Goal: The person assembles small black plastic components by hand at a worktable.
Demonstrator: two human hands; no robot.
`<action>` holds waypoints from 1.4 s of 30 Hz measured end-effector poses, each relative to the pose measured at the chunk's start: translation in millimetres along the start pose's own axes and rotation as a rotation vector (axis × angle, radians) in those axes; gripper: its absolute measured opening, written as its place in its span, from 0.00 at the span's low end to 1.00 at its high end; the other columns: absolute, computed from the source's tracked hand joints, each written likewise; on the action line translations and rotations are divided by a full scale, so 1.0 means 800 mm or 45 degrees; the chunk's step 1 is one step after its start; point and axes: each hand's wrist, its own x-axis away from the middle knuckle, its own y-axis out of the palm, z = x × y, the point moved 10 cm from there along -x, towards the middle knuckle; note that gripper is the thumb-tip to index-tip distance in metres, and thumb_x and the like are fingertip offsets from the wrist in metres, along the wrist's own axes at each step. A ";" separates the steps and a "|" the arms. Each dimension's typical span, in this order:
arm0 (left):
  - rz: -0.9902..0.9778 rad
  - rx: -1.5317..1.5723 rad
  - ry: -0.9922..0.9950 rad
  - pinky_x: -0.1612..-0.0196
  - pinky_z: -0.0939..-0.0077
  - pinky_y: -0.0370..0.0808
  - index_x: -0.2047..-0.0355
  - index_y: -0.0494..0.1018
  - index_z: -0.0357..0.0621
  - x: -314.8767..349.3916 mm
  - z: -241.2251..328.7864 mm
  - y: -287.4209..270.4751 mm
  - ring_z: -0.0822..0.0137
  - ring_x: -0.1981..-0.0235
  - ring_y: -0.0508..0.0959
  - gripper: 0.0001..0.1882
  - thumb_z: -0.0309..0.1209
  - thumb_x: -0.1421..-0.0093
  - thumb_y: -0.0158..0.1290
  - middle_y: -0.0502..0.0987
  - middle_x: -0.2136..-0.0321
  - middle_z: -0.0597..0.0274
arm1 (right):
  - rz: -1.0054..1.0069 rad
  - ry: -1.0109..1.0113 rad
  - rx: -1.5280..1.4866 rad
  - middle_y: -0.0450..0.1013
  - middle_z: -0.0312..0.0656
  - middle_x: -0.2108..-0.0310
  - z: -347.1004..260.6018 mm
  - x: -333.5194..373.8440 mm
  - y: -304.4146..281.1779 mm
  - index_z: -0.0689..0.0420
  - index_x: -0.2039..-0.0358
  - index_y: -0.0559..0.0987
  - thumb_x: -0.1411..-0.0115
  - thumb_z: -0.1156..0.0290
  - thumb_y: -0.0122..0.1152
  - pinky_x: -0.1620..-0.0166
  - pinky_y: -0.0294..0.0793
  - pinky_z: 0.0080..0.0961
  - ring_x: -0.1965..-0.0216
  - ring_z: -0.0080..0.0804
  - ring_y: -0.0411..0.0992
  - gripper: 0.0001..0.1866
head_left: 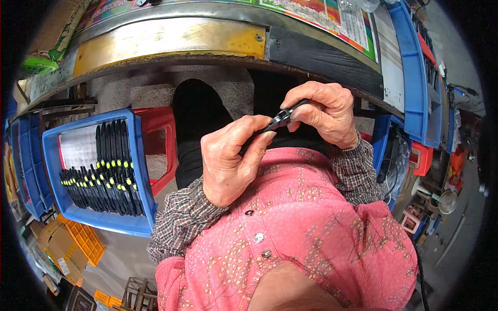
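Note:
In front of my body, both hands hold a slim black handle-like piece [280, 119] between them. My left hand [228, 158] pinches its lower end between thumb and fingers. The other end is gripped by my right hand [326, 115], with bent fingers and the thumb pressed against it. A wider section with a small light glint shows between the two hands. My fingers cover much of the rest, and its exact kind cannot be made out.
To the left, a blue tray [142, 179] holds rows of slim black pieces [106, 192] with yellow-green dots. A red stool [169, 142] stands beside it. The workbench edge [171, 39] runs ahead of my knees. Blue bins [415, 98] stand at the right.

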 end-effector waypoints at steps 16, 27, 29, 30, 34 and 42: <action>0.017 -0.244 0.306 0.75 0.71 0.71 0.66 0.73 0.37 0.005 0.016 0.009 0.57 0.78 0.76 0.12 0.18 0.52 0.57 0.73 0.77 0.52 | -0.080 -0.082 0.246 0.74 0.38 0.78 0.001 0.005 0.001 0.63 0.69 0.78 0.44 0.71 0.61 0.72 0.72 0.15 0.77 0.20 0.72 0.07; -0.127 0.428 -0.393 0.79 0.82 0.67 0.66 0.71 0.34 0.012 -0.046 0.030 0.76 0.82 0.72 0.04 0.22 0.42 0.52 0.75 0.79 0.63 | 0.136 0.167 0.013 0.71 0.33 0.79 0.025 0.009 -0.004 0.63 0.67 0.78 0.42 0.72 0.60 0.78 0.66 0.12 0.81 0.14 0.67 0.07; -0.165 0.644 -0.527 0.80 0.86 0.65 0.66 0.71 0.34 0.014 -0.054 0.040 0.79 0.82 0.70 0.04 0.23 0.40 0.50 0.74 0.79 0.64 | 0.134 0.267 -0.077 0.71 0.32 0.79 0.037 0.009 -0.002 0.63 0.67 0.78 0.42 0.72 0.60 0.80 0.64 0.11 0.82 0.13 0.65 0.07; -0.204 0.862 -0.664 0.81 0.89 0.63 0.65 0.70 0.34 0.020 -0.061 0.051 0.82 0.82 0.68 0.05 0.24 0.39 0.49 0.74 0.79 0.66 | 0.134 0.371 -0.169 0.71 0.32 0.78 0.049 0.011 0.001 0.63 0.66 0.78 0.41 0.71 0.60 0.81 0.61 0.10 0.83 0.12 0.63 0.07; -0.185 1.110 -0.850 0.84 0.90 0.59 0.63 0.69 0.34 0.032 -0.080 0.070 0.82 0.85 0.66 0.06 0.25 0.38 0.49 0.74 0.78 0.62 | 0.165 0.495 -0.220 0.69 0.31 0.81 0.070 0.019 0.003 0.62 0.70 0.77 0.40 0.67 0.58 0.83 0.59 0.10 0.85 0.11 0.61 0.10; -0.160 1.214 -0.949 0.86 0.89 0.57 0.65 0.67 0.39 0.043 -0.098 0.088 0.80 0.86 0.66 0.05 0.28 0.38 0.49 0.74 0.78 0.61 | 0.279 0.578 -0.297 0.70 0.31 0.81 0.100 0.042 0.001 0.61 0.71 0.77 0.40 0.65 0.58 0.84 0.61 0.08 0.86 0.10 0.62 0.11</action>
